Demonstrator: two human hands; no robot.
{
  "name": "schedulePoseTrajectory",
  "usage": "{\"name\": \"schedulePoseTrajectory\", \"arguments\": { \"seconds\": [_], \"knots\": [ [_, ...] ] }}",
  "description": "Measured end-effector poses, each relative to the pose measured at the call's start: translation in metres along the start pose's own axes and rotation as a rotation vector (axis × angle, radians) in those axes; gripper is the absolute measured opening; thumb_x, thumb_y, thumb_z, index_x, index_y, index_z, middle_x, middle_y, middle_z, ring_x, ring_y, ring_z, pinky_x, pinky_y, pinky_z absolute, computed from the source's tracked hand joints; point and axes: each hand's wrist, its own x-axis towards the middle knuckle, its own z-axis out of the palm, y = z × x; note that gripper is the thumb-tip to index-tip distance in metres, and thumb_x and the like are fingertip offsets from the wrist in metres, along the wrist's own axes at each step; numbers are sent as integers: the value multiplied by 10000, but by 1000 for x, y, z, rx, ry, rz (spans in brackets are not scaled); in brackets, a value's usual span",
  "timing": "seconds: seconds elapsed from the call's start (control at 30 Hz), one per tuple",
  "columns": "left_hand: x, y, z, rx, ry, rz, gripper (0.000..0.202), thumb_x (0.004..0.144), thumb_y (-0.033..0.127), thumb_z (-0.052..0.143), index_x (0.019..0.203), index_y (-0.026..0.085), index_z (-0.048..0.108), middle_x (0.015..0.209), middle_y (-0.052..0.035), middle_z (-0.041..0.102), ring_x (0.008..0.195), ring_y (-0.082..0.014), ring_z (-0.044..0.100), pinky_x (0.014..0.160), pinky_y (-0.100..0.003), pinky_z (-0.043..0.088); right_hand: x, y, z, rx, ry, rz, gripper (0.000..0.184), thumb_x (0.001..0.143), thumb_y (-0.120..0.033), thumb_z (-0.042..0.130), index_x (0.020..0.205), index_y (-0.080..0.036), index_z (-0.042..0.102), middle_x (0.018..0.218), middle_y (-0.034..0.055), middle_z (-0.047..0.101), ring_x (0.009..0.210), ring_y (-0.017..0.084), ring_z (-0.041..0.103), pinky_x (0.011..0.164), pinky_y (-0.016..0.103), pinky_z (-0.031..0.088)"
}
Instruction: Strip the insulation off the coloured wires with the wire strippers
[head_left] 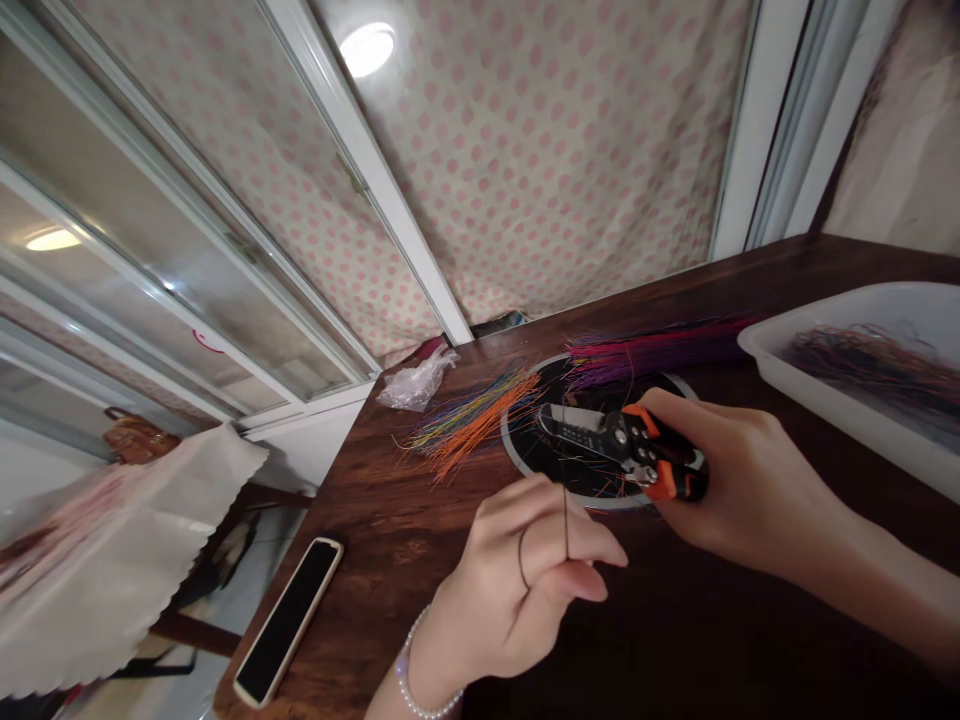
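My left hand point(536, 570) pinches a thin dark wire point(565, 500) between thumb and forefinger; part of it loops round the finger, and the free end runs upward to the tool's jaws. In my right hand point(742, 480) is a wire stripper point(600, 435) with black and orange handles, its jaws pointing left. The wire passes at the jaws; I cannot tell whether they grip it. Beneath the tool lies a round black mat point(536, 455) with a pale rim and loose wire bits. Orange, yellow and blue wires point(480, 420) lie to its left, and red and purple wires point(637, 355) behind.
At the right stands a white plastic tub point(847, 415) with tangled wires inside. A crumpled clear plastic bag point(418, 380) lies by the table's back left. A phone point(289, 622) rests near the left edge of the dark wooden table point(390, 530). Curtained glass panels rise behind.
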Motion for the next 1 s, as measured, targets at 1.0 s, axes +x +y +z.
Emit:
{"name": "schedulePoseTrajectory", "arguments": {
  "seconds": [1.0],
  "knots": [
    [1,6,4,-739,502,-303,424,1021,480,407,1346,320,627,1064,-16,801,805,-148,771,755,-237,609,11,-1,-9,-108,102,-24,36,707,-225,451,727,-244,429,519,-62,492,375,116,434,396,218,351]
  ]
}}
